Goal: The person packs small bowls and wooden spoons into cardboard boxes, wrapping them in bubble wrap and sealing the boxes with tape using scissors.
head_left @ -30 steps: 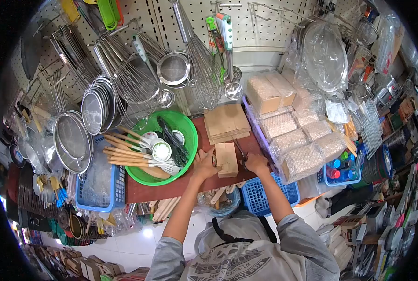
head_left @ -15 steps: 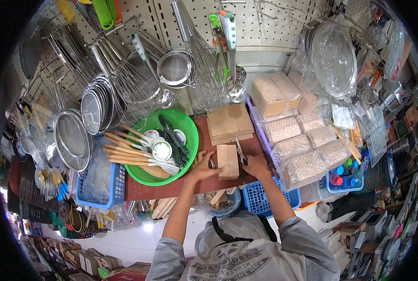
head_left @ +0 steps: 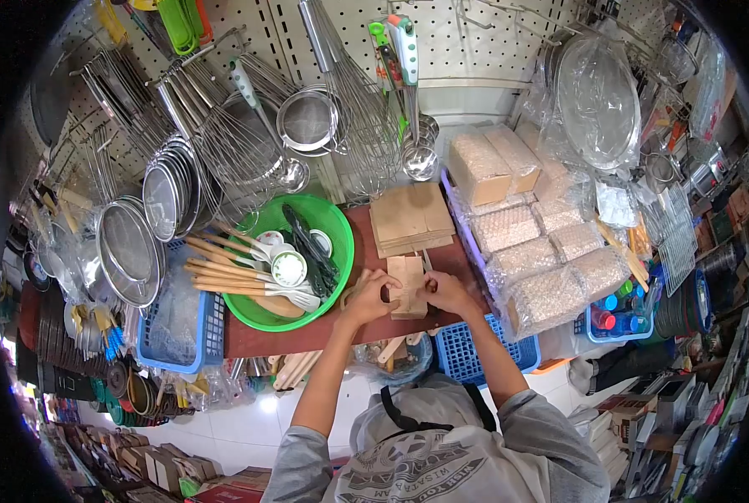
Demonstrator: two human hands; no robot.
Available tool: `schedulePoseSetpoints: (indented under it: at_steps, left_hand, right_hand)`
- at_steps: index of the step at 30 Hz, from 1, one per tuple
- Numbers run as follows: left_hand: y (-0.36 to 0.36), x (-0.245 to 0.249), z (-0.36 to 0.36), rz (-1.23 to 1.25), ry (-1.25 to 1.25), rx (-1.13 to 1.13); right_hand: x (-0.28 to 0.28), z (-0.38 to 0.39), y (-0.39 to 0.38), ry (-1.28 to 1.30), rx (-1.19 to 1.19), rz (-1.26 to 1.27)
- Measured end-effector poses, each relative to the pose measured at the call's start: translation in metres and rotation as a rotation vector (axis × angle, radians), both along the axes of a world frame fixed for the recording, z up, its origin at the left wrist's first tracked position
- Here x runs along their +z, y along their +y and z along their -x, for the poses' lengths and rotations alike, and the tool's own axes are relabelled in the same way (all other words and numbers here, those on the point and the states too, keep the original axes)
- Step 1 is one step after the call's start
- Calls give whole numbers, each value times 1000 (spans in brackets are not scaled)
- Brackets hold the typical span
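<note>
A small brown cardboard box [head_left: 408, 289] lies on the dark red table between my hands. My left hand [head_left: 369, 298] is at its left side, fingers curled and touching its edge. At its right side is my right hand [head_left: 446, 293], with thumb and fingers pinched together near the upper right edge; anything between them is too small to make out. Scissors [head_left: 426, 261] lie just beyond the box, partly hidden by my right hand. A stack of flat brown cardboard pieces [head_left: 411, 220] sits behind them.
Left of my hands stands a green basin [head_left: 347, 251] with wooden-handled utensils. A purple crate [head_left: 467, 235] of bubble-wrapped boxes is at the right. Blue baskets [head_left: 173, 362] flank the table's front edge. Whisks [head_left: 362, 126] and strainers hang above.
My right hand has moved left, closer to the box, and its fingers have closed into a pinch. My left hand's fingers have shifted up along the box's left side.
</note>
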State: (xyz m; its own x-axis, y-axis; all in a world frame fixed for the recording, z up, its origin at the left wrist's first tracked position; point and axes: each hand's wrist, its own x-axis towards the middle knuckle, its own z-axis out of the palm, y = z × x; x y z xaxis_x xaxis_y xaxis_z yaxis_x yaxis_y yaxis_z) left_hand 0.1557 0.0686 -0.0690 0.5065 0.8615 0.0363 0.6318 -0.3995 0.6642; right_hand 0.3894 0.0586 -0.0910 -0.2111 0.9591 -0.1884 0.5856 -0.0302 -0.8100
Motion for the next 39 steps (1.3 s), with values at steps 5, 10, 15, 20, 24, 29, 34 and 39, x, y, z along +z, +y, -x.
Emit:
schedulePoseSetpoints:
  at_steps: [5, 10, 15, 20, 24, 29, 34, 39]
  left_hand:
    - [-3, 1, -15, 3, 14, 189]
    - [-4, -1, -36, -16, 70, 377]
    - [-1, -12, -37, 60, 71, 408]
    - [7, -30, -22, 143, -123, 337]
    - [10, -33, -16, 190, -210, 277]
    - [2, -19, -22, 160, -125, 311]
    - [10, -37, -20, 129, -66, 300]
    - [12, -39, -18, 125, -161, 277]
  right_hand:
    - [2, 4, -4, 11, -30, -8]
    - [-3, 5, -4, -10, -45, -58]
    - [1, 6, -4, -41, -51, -70]
    - [2, 8, -3, -64, -79, -46]
    - [8, 10, -3, -79, -87, -31]
    - [0, 7, 2, -35, -61, -25]
    - [13, 6, 7, -101, -84, -12]
    - [12, 17, 12, -187, -168, -29]
